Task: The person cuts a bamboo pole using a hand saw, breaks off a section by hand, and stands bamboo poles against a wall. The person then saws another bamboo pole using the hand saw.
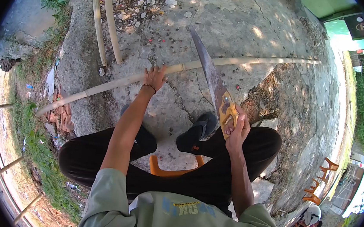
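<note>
A long pale bamboo pole lies across the cracked concrete, from the lower left to the upper right. My left hand, with a beaded bracelet at the wrist, is closed over the pole left of its middle. In my right hand is the yellow handle of a hand saw. The saw's blade points up and to the left and overlaps the pole in view. I cannot tell whether the blade touches it. Some fingers of both hands are hidden.
Two more bamboo poles lie at the upper left beside rubble. Between my legs shows part of an orange stool. Orange chairs and a person in a white helmet are at the lower right. Weeds grow at left.
</note>
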`<state>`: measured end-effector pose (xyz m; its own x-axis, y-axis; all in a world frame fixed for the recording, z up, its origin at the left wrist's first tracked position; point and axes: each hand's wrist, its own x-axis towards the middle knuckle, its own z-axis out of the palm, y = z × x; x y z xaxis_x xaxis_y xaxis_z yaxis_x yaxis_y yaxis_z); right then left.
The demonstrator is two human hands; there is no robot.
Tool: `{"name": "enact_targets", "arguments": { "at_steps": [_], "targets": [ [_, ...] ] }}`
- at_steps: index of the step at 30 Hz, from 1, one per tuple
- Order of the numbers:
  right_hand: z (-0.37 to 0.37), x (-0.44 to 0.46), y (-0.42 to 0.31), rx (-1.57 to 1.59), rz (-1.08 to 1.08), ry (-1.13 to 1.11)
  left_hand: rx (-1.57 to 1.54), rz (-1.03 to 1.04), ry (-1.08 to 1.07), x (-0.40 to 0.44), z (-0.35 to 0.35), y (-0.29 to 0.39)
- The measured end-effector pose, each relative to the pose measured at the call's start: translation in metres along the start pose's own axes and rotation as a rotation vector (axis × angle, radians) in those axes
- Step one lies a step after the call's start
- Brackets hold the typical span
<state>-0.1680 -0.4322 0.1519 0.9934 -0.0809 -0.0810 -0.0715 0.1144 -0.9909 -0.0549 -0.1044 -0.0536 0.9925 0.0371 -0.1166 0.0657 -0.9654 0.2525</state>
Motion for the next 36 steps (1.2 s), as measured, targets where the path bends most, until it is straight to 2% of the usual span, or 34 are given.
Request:
{"name": "enact_targets", "arguments": {
  "at_steps": [3,5,8,11,16,18,19,21,23,25,27,29,31,34,36],
  "targets": [
    [0.003,0.004,-0.001,-0.006,0.007,-0.019,0.018,-0.037,0.013,0.025,0.027,0.010],
    [0.004,0.005,0.004,-0.017,0.021,-0.026,0.081,-0.135,0.086,0.031,0.033,0.006],
    [0.004,0.009,0.008,-0.025,0.058,0.001,-0.010,-0.186,-0.062,0.037,0.016,-0.015],
    [0.005,0.008,0.012,0.000,0.080,-0.025,0.075,-0.231,-0.095,0.036,0.009,-0.018],
    [0.006,0.003,0.004,-0.151,0.103,-0.038,0.194,-0.206,0.066,0.015,0.014,0.005],
    [0.008,0.000,0.006,-0.155,0.092,-0.049,0.091,-0.320,0.166,-0.012,-0.003,0.021],
    [0.011,-0.004,0.004,-0.144,0.096,-0.055,0.103,-0.326,0.166,-0.031,-0.002,0.030],
    [0.017,-0.007,-0.001,-0.152,0.049,-0.098,-0.068,-0.467,0.284,-0.067,0.011,0.055],
    [0.021,-0.010,0.001,-0.104,0.041,-0.133,-0.168,-0.463,0.127,-0.113,0.035,0.077],
    [0.028,-0.013,0.001,-0.142,-0.015,-0.139,-0.299,-0.472,-0.133,-0.161,0.081,0.088],
    [0.031,-0.011,0.005,-0.193,0.017,-0.211,-0.213,-0.430,-0.274,-0.201,0.101,0.094],
    [0.030,-0.009,0.017,-0.343,-0.103,-0.213,-0.197,-0.241,-0.431,-0.215,0.102,0.091],
    [0.035,-0.017,0.016,-0.399,-0.120,-0.207,-0.378,-0.173,-0.731,-0.196,0.090,0.090],
    [0.032,-0.029,-0.006,-0.461,-0.162,-0.199,-0.363,-0.046,-0.773,-0.162,0.072,0.076],
    [0.037,-0.049,-0.031,-0.276,-0.060,-0.193,-0.434,-0.115,-0.403,-0.171,0.036,0.071]
  ]
}}
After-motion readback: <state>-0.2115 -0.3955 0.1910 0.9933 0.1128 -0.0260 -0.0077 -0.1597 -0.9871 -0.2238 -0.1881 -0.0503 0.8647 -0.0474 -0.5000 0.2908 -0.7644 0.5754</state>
